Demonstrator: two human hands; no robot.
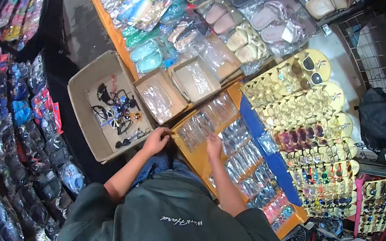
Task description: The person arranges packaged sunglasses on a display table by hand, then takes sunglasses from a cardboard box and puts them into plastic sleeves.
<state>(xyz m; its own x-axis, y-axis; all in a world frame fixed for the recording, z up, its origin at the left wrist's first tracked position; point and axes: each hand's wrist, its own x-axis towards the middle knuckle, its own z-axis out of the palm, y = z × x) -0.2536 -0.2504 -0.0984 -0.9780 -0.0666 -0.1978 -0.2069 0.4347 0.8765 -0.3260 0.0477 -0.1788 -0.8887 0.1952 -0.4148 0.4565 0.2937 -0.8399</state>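
My left hand [157,139] rests at the near left corner of a shallow orange-edged tray [188,157], its fingers loosely bent and slightly apart, with nothing visible in them. Over the tray's left part, my right hand [214,147] has its fingers together at the clear plastic packets [196,130]; it seems to pinch the edge of one, though the fingertips are small in view. Rows of more wrapped packets [244,159] fill the tray to the right. Next to my left hand stand a cardboard box [155,89] and a large open carton [78,100] holding dark eyeglasses [118,110] in a tangle.
Yellow display boards [323,96] with sunglasses stand to the right, beyond a blue strip [273,160]. Bagged sandals [223,17] cover the stall at the back. Wrapped goods [22,122] hang on the left. A black bag [383,116] sits far right.
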